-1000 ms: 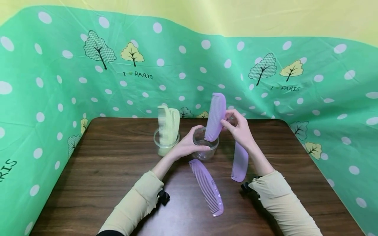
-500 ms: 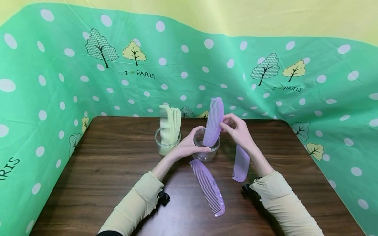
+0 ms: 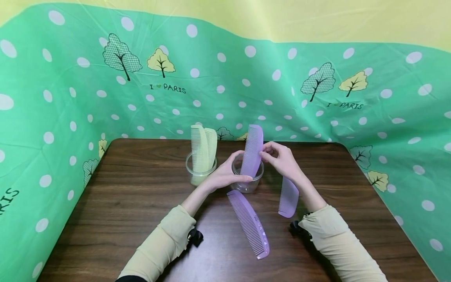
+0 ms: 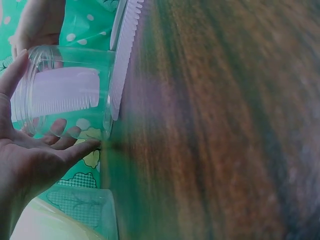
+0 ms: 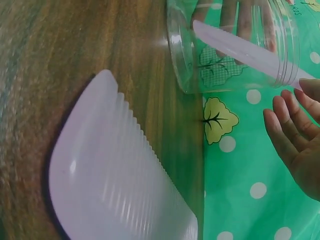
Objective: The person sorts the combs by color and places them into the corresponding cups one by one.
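Note:
My left hand [image 3: 225, 174] curls round a clear plastic jar [image 3: 248, 186] standing on the table. Between my right thumb and fingers I pinch a purple comb [image 3: 253, 150] by its spine; my right hand [image 3: 282, 158] is just right of the jar's mouth. The comb's lower end is inside the jar, and in the left wrist view the comb [image 4: 65, 90] shows through the wall, apart from the jar's base. A second purple comb [image 3: 248, 223] lies in front of the jar. Another purple comb [image 3: 289, 197] lies under my right wrist, its far end hidden.
Left of my left hand stands another clear jar [image 3: 198, 179] with pale green combs [image 3: 199, 150] upright in it. The dark wooden table [image 3: 141, 211] ends at a green dotted cloth [image 3: 225, 82] behind and at both sides.
My right hand has lowered the purple comb from above the jar's mouth down into the jar, moving slightly left. My left hand keeps its hold on the jar.

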